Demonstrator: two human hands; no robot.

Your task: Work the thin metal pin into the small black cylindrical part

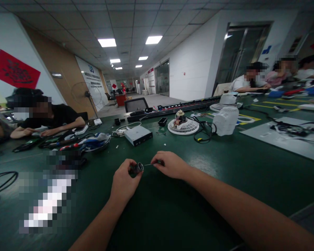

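Pinching cylinder [137, 168] in left hand [124, 179], tool [149, 164] in right hand [171, 165].
Best to aim tool straight at cylinder's open end [140, 167].

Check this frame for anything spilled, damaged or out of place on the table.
No spill shows. A round white grille lies flat with motor parts exposed on top, as though taken apart, and small pale scraps dot the green tabletop. I can't confirm damage.
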